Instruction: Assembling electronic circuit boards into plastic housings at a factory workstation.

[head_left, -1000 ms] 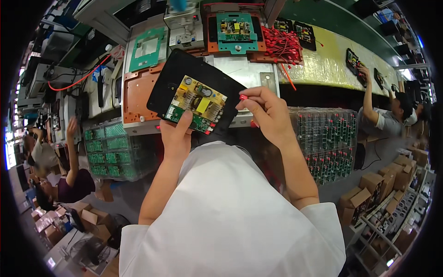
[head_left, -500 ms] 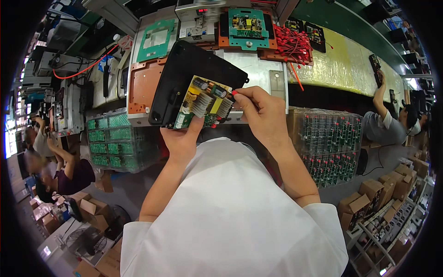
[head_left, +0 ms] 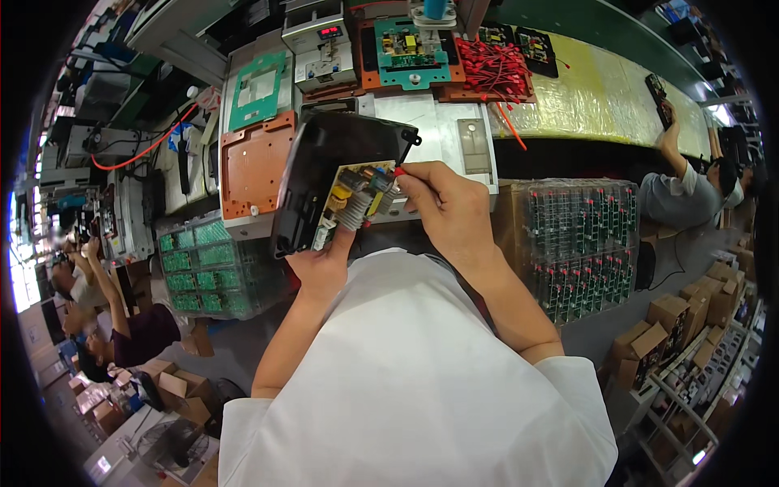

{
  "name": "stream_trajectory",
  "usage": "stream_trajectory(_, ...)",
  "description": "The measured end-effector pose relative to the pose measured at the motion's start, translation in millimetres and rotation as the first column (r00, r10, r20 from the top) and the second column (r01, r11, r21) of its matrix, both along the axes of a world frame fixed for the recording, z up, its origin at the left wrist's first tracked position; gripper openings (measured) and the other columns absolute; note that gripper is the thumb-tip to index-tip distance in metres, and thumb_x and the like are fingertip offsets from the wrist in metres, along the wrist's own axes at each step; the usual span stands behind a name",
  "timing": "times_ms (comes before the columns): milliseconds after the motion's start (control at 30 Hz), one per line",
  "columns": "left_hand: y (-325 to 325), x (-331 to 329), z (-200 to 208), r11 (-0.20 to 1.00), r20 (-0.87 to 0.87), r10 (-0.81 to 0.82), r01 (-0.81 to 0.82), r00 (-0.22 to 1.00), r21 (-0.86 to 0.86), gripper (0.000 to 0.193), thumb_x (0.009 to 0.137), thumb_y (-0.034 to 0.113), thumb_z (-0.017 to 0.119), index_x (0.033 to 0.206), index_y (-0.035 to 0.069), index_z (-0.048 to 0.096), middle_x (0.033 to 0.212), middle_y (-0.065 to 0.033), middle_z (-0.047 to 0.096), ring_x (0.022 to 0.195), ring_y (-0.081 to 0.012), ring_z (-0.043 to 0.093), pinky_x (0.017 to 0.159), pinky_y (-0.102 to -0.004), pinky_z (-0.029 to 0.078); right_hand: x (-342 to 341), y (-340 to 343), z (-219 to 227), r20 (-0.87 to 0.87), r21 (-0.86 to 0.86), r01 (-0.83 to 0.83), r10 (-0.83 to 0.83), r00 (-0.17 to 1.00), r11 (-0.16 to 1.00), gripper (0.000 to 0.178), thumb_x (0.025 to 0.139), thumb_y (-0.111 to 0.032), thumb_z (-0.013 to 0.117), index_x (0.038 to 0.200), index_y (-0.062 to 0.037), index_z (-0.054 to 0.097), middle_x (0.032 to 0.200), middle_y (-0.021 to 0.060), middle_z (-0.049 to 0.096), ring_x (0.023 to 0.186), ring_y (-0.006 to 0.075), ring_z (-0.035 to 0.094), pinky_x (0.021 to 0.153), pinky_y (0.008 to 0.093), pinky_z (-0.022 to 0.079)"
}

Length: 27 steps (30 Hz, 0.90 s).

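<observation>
My left hand point(head_left: 323, 272) grips a populated circuit board point(head_left: 353, 203) from below, its thumb at the lower edge. The board has grey finned heat sinks, a yellow part and a white connector. Behind it a black plastic housing point(head_left: 337, 138) stands tilted, and my left fingers are hidden behind these two. How firmly the board sits in the housing cannot be seen. At the board's upper right corner my right hand point(head_left: 450, 207) pinches a small red connector point(head_left: 398, 172) between thumb and forefinger.
Behind my hands sit an orange tray point(head_left: 258, 166), a teal fixture with another board point(head_left: 414, 75), a small box with a red display point(head_left: 329, 53) and a heap of red-ended leads point(head_left: 495, 69). Stacked trays of boards flank me at left point(head_left: 203, 268) and right point(head_left: 580, 243). People work at both sides.
The housing and board have tipped up more steeply, so the board shows at a sharper slant. My right hand still pinches the red connector. The whole view has shifted slightly.
</observation>
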<state>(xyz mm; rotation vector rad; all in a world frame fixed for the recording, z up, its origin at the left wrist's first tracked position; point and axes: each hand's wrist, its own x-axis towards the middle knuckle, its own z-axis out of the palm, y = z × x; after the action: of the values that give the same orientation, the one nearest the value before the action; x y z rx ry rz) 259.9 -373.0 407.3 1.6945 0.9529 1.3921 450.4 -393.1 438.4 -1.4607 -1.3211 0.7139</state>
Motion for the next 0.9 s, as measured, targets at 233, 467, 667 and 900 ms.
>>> stream_trajectory(233, -6, -11, 0, 0.998, -0.016, -0.063, 0.062, 0.998, -0.024, 0.048, 0.085, -0.004, 0.07, 0.128, -0.004, 0.049, 0.126, -0.0126, 0.059, 0.113, -0.0193, 0.058, 0.098, -0.0337, 0.045, -8, -7, -3, -0.097, 0.046, 0.077, -0.072, 0.993, 0.996, 0.013, 0.092, -0.002, 0.066, 0.102, 0.0049, 0.067, 0.082, 0.0117, 0.073, 0.069, 0.0128, 0.072, 0.059, 0.023, 0.055)
stream_trajectory(467, -12, -3, 18, 0.998, -0.1, -0.065, 0.066, 0.993, 0.009, 0.042, 0.081, -0.005, 0.072, 0.121, -0.006, 0.059, 0.115, -0.0112, 0.067, 0.104, -0.0223, 0.065, 0.094, -0.0339, 0.049, -12, -14, -3, -0.162, 0.051, 0.133, -0.124, 0.979, 0.99, 0.012, 0.092, -0.002, 0.065, 0.101, 0.0052, 0.067, 0.081, 0.0105, 0.072, 0.069, 0.0129, 0.07, 0.059, 0.0227, 0.053)
stream_trajectory(667, 25, 5, -10, 0.918, 0.114, -0.034, 0.076, 0.993, -0.39, 0.047, 0.083, 0.004, 0.073, 0.125, -0.005, 0.056, 0.117, -0.0109, 0.064, 0.1, -0.0178, 0.063, 0.092, -0.0309, 0.049, 28, -8, -14, -0.172, -0.214, -0.038, 0.001, 0.985, 0.976, 0.016, 0.092, -0.011, 0.066, 0.105, -0.0003, 0.069, 0.09, 0.0086, 0.07, 0.073, 0.0092, 0.062, 0.064, 0.0237, 0.048)
stream_trajectory(900, 45, 53, -33, 0.266, 0.383, -0.369, 0.491, 0.847, -0.83, 0.043, 0.099, 0.029, 0.06, 0.129, 0.0, 0.049, 0.114, -0.0104, 0.064, 0.098, -0.0192, 0.066, 0.079, -0.0345, 0.058, 73, -63, -96, -0.809, -0.334, -0.007, -0.283, 0.515, 0.943, 0.036, 0.091, -0.009, 0.058, 0.126, 0.0001, 0.057, 0.11, 0.0071, 0.066, 0.103, 0.0176, 0.064, 0.083, 0.0346, 0.054)
